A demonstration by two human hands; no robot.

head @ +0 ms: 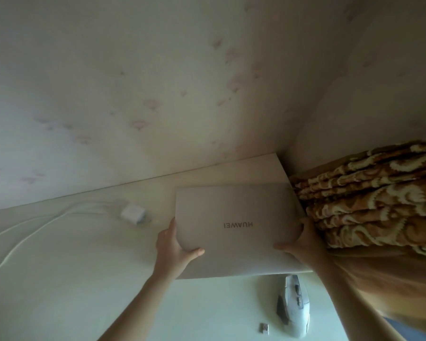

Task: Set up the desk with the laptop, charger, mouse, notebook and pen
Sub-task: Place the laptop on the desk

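Note:
A closed silver laptop (236, 212) with its logo facing me is held over the far right part of the white desk (71, 279). My left hand (174, 247) grips its left near corner, thumb on the lid. My right hand (298, 242) grips its right near corner. A white charger brick (133, 214) lies on the desk to the left of the laptop, its white cable (32, 232) trailing off leftward. A white mouse (294, 306) lies on the desk below the laptop. No notebook or pen is in view.
A small USB dongle (264, 327) lies left of the mouse. A patterned orange-brown blanket (369, 207) is bunched against the desk's right edge. Pale flowered walls (158, 94) meet in a corner behind the desk.

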